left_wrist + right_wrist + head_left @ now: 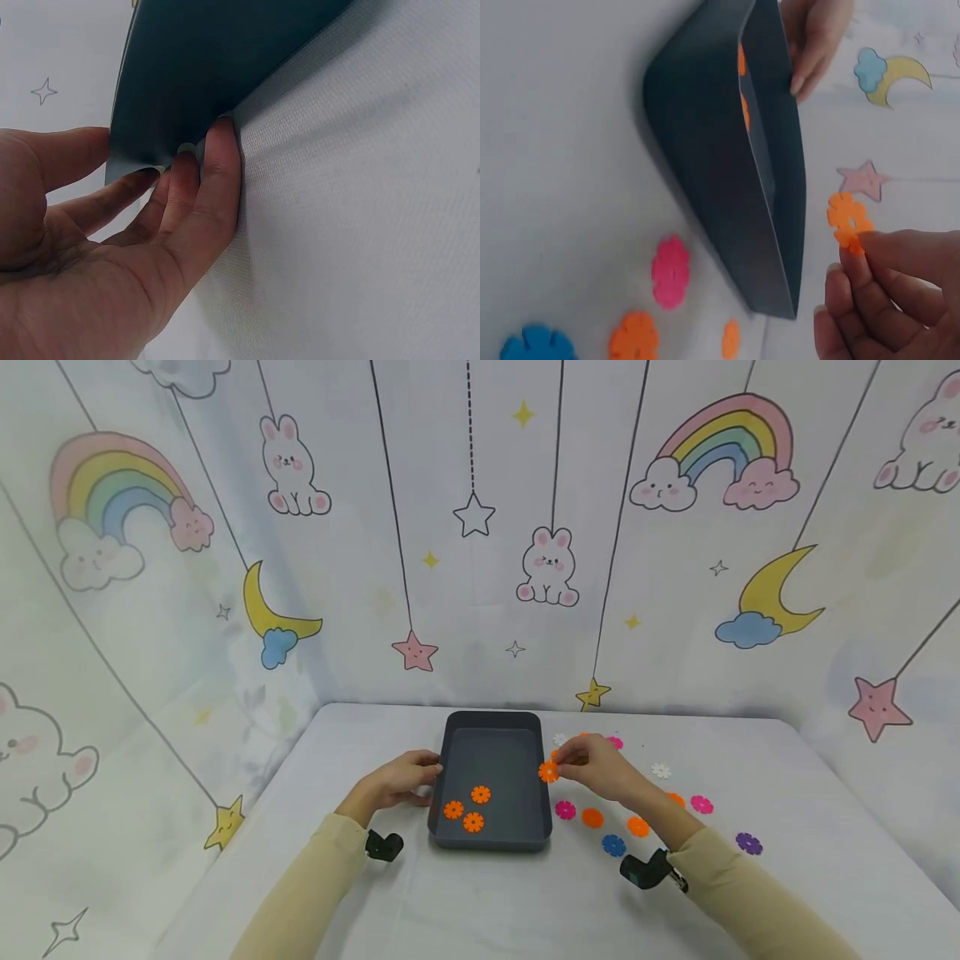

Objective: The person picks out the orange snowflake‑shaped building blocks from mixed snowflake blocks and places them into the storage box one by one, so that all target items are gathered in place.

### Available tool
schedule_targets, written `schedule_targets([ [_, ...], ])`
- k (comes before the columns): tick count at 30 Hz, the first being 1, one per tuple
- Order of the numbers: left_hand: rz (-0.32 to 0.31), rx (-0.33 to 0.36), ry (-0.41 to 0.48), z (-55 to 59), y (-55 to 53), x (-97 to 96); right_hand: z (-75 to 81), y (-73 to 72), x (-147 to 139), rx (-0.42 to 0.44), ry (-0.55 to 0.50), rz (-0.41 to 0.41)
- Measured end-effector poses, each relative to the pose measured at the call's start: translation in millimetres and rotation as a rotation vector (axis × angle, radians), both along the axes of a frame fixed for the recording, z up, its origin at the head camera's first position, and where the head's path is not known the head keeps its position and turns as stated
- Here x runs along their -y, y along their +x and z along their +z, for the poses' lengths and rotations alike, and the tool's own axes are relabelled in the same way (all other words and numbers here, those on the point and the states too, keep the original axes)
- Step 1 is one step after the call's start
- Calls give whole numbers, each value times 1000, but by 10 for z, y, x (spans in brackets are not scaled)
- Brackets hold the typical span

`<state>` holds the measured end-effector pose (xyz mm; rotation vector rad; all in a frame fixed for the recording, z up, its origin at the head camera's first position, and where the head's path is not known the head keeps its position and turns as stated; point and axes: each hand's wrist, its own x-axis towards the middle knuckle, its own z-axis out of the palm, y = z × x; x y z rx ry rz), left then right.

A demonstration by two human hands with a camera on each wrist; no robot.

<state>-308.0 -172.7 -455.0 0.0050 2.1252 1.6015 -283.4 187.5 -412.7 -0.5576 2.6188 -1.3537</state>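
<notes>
My right hand (602, 768) pinches an orange plastic snowflake disc (849, 220) between thumb and index finger, held up at the right rim of the dark grey tray (497, 760). Inside the tray, near its front left, lie three more orange discs (473, 822). At the tray's left side is my left hand (403, 778). Its thumb meets the rim, and the fingers bend in against the outer wall (202, 67) close to the cloth.
Loose discs lie scattered right of the tray: pink (565, 810), orange (592, 818), blue (613, 845), purple (748, 843) and white (661, 771). Some are partly hidden behind my right hand. A patterned curtain (480, 610) hangs behind the white-covered table (480, 910).
</notes>
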Motion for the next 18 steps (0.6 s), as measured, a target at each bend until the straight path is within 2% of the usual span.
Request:
schedule_targets([
  [12,4,-5,5,-18,-7,1,-51,36,377,-22,39,79],
  [18,8,-5,2,-12,-4,0,-108,52,510,-98,81,126],
])
